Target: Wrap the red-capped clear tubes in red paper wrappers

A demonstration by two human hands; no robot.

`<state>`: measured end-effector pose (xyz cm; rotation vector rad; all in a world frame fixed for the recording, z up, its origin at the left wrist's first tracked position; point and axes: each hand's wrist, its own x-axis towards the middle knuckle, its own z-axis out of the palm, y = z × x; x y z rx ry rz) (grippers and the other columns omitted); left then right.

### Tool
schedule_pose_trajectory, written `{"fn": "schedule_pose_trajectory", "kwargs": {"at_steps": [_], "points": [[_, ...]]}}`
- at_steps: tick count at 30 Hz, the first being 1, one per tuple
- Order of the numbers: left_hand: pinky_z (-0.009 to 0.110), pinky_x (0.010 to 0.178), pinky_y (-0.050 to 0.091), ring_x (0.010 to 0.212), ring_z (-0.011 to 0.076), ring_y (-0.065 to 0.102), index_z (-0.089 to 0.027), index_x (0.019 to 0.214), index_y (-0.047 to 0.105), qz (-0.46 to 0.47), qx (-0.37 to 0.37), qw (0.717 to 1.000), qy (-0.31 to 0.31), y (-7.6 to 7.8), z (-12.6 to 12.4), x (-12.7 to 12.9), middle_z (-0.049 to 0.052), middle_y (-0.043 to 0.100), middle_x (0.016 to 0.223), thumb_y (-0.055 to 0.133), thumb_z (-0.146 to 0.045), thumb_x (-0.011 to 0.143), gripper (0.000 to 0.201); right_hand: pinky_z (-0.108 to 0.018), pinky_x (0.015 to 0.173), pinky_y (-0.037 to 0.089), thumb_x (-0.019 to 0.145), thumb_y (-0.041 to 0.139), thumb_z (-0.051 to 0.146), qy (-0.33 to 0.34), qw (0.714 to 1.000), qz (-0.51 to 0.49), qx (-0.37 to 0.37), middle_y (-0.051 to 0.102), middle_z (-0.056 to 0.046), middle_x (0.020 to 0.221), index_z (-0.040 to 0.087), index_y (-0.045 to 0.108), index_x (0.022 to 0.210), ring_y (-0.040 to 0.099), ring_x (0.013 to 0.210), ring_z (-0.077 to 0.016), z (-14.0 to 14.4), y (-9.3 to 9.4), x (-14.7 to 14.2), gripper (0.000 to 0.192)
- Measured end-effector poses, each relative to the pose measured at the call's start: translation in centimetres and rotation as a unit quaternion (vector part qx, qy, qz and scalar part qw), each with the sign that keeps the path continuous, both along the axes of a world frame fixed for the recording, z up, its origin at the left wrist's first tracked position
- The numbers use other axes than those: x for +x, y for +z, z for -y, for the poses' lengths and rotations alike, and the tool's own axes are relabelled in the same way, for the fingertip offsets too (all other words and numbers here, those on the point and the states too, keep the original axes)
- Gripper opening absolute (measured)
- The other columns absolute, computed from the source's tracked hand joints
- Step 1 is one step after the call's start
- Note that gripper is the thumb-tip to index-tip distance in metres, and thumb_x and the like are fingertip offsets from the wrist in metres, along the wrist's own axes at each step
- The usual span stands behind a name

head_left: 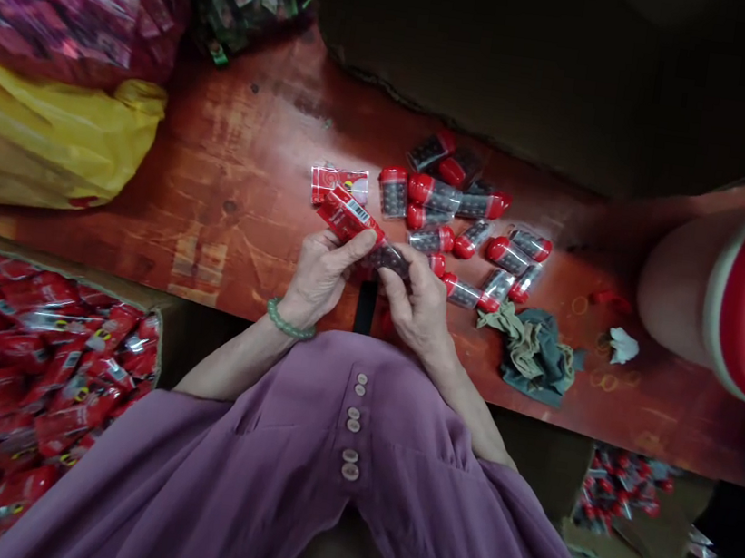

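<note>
My left hand (324,275), with a green bead bracelet, grips a small red packet (346,213) that has a barcode on its upper part. In my right hand (416,303), thumb and fingers close on a clear capsule-shaped container (391,260) with dark contents. The container meets the packet's lower end; whether it is partly inside cannot be made out. Another flat red packet (330,184) lies on the table just beyond my left hand. Past my right hand, several similar red-capped containers (435,193) lie in a loose group.
The red-brown wooden table (271,156) carries a crumpled dark cloth (541,356), rubber bands and a red-lidded tub (689,275) at right. Yellow (54,136) and pink bags stand at left. Below are a carton of filled red packets (32,362) and a box of red-capped containers (619,490).
</note>
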<state>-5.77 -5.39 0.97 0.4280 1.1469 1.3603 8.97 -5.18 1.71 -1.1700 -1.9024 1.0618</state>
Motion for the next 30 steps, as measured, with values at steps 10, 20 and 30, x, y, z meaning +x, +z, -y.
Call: {"fn": "schedule_pose_trajectory", "kwargs": {"at_steps": [10, 20, 30], "points": [[0.027, 0.05, 0.052, 0.049, 0.0141, 0.062, -0.018, 0.089, 0.073, 0.013, 0.055, 0.994, -0.093, 1.6, 2.1, -0.1, -0.003, 0.061, 0.056, 0.079, -0.05, 0.076, 0.035, -0.019, 0.043, 0.042, 0.091, 0.061, 0.054, 0.051, 0.916, -0.272, -0.29, 0.061, 0.006, 0.072, 0.024, 0.048, 0.104, 0.05, 0.045, -0.0057, 1.0, 0.0, -1.3, 0.035], [0.026, 0.054, 0.055, 0.049, 0.0104, 0.057, -0.015, 0.075, 0.071, 0.064, 0.045, 0.997, -0.024, 1.2, 2.5, -0.8, 0.001, 0.067, 0.063, 0.086, -0.053, 0.067, 0.041, -0.017, 0.048, 0.046, 0.084, 0.07, 0.055, 0.044, 0.912, -0.269, -0.305, 0.067, 0.006, 0.071, 0.022, 0.048, 0.094, 0.057, 0.049, -0.0052, 0.9, 0.4, -2.0, 0.041], [0.029, 0.062, 0.057, 0.059, 0.0151, 0.064, -0.015, 0.072, 0.077, 0.013, 0.014, 1.0, -0.02, 1.8, 4.8, -1.2, 0.005, 0.072, 0.07, 0.086, -0.045, 0.067, 0.031, -0.019, 0.044, 0.045, 0.068, 0.086, 0.046, 0.055, 0.893, -0.279, -0.349, 0.064, 0.005, 0.075, 0.019, 0.049, 0.07, 0.055, 0.05, -0.0058, 1.0, -0.1, -3.5, 0.046]]}}
